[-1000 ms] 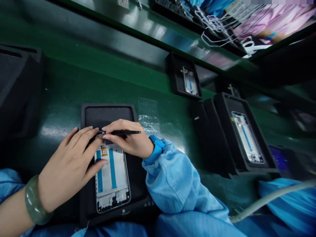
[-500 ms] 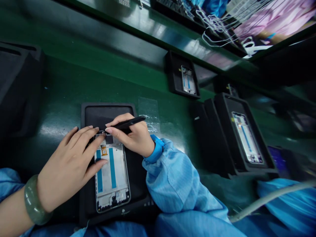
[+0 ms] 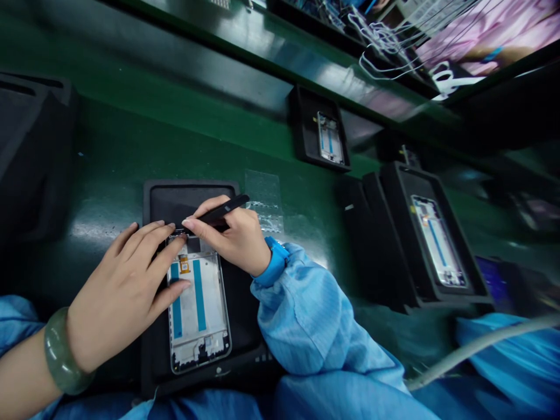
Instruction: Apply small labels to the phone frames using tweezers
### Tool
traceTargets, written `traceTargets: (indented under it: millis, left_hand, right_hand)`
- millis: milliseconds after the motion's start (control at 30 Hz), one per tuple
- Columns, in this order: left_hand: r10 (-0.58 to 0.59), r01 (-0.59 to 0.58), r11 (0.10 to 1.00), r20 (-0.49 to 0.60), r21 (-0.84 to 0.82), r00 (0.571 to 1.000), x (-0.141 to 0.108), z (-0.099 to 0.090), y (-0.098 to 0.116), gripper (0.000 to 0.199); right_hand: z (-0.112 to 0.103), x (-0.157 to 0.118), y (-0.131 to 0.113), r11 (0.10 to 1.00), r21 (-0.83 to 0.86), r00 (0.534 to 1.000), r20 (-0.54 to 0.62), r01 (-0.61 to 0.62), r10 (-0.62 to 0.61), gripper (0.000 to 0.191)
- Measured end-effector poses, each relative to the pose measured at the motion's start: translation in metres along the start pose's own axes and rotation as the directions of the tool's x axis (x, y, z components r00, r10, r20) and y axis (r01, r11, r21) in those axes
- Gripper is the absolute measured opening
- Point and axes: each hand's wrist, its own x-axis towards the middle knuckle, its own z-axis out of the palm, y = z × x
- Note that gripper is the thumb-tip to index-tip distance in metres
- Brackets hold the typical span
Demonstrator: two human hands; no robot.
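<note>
My left hand (image 3: pixel 118 286), fingers spread, rests over the upper left part of a phone frame (image 3: pixel 188 312), fingertips at its top edge and thumb across its left blue strip. My right hand (image 3: pixel 238 233) is closed in a pinch on a black pen-like tool (image 3: pixel 227 208), held aslant; its tip is hidden at my fingertips, near the frame's top edge. The frame lies in a black tray (image 3: pixel 192 185) directly before me and bears two blue strips (image 3: pixel 199 294) and an orange flex connector (image 3: pixel 184 266). A green bangle (image 3: pixel 63 356) encircles my left wrist; a blue wristband (image 3: pixel 273 265), my right.

Just beyond the right hand, a clear plastic sheet (image 3: pixel 262 189) lies on the green bench (image 3: pixel 109 146). Farther back, a smaller-looking tray (image 3: pixel 304 140) holds a second frame (image 3: pixel 331 140); at right, stacked trays (image 3: pixel 405 221) bear a third (image 3: pixel 437 242). White cables (image 3: pixel 376 41) lie at upper right, near a person's pink sleeve (image 3: pixel 494 29).
</note>
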Motion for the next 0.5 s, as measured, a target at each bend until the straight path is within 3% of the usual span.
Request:
traceTargets:
  millis: [267, 500]
  left_hand:
    - [-0.003, 0.003, 1.0, 0.008, 0.008, 1.0, -0.0007, 0.0009, -0.0002, 0.053]
    - [-0.007, 0.007, 1.0, 0.012, 0.002, 1.0, -0.0001, 0.0008, -0.0004, 0.053]
  right_hand:
    - [0.0045, 0.0001, -0.0036, 0.999, 0.004, 0.998, -0.047, -0.051, 0.051, 0.015]
    - [0.0015, -0.0015, -0.0007, 0.999, -0.022, 0.999, -0.015, 0.033, -0.033, 0.013]
